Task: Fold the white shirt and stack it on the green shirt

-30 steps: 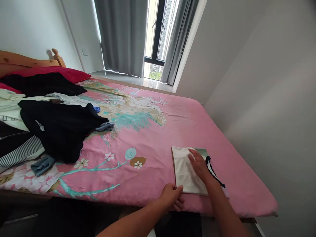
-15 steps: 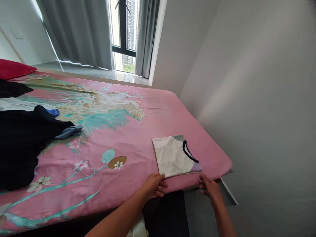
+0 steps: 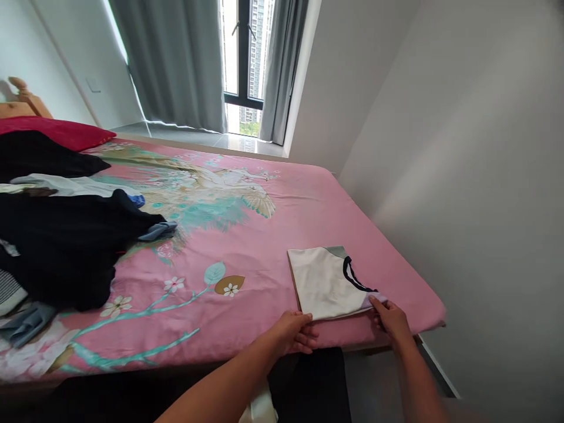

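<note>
A folded cream T-shirt [image 3: 328, 285] with a black neckband, a grey patch and a lilac patch lies near the front edge of the pink bed. My left hand [image 3: 296, 332] is at its near left corner, thumb on top and fingers curled below, pinching the fabric. At the near right corner, by the lilac part, my right hand [image 3: 390, 320] grips the shirt between thumb and fingers. The fingertips under the cloth are hidden.
Black garments [image 3: 79, 241], a white one and grey-blue ones lie heaped on the left of the bed [image 3: 247, 247]. A red pillow [image 3: 66, 134] is behind them. A grey wall [image 3: 462, 176] stands on the right, a curtained window [image 3: 242, 59] at the back.
My right hand has moved up onto the shirt's near right corner and closed on it. My left hand stays at the left corner. The view has swung left, showing more of the clothes heap.
</note>
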The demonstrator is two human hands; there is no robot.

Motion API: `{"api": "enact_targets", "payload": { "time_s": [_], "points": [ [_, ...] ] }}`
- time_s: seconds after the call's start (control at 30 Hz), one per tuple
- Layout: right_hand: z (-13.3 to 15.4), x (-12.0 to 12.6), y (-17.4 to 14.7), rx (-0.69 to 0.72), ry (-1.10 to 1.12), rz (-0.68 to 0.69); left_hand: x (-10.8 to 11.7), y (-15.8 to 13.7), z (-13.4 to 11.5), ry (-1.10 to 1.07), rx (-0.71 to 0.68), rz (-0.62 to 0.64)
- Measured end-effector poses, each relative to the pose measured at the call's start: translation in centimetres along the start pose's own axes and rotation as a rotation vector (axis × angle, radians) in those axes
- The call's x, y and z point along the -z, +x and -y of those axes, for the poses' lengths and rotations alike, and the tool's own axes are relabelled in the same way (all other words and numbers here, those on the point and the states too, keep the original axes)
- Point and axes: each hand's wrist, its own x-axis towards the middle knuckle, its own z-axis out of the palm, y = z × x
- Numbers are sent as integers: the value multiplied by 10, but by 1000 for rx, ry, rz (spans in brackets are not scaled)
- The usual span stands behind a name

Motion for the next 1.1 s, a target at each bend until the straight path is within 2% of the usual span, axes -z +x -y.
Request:
{"api": "enact_targets", "payload": {
  "time_s": [0.13,0.3,0.4,0.47,0.53,0.6,0.63,0.7,0.77,0.83,0.93,1.0,1.1],
  "points": [
    [1,3,5,28,-43,20,-4,3,5,36,-32,-19],
    [-23,0,4,-22,-67,27,-7,3,11,112,-49,-43],
    [-22,11,7,7,-341,-118,-4,-7,12,371,-37,-55],
    [-10,17,6,110,-504,-268,-2,-17,10,629,-202,-170],
    [10,12,1,283,-504,-336,-2,-25,1,848,-547,-358],
    [35,-8,-9,470,-409,-280,-5,-27,-14,994,-889,-476],
    [47,-24,-14,557,-358,-230,-7,-24,-23,1064,-997,-494],
    [67,-61,-22,722,-310,-95,-10,-11,-38,1205,-1089,-500],
    [79,-97,-22,872,-384,35,-8,7,-46,1356,-1036,-501],
    [79,-125,-13,908,-605,126,-1,26,-43,1469,-903,-495],
    [67,-144,12,695,-936,148,16,45,-29,1548,-789,-487],
    [57,-147,27,567,-1014,122,24,49,-21,1551,-791,-483],
    [48,-147,39,559,-1009,85,24,47,-19,1498,-796,-461]
  ]
}}
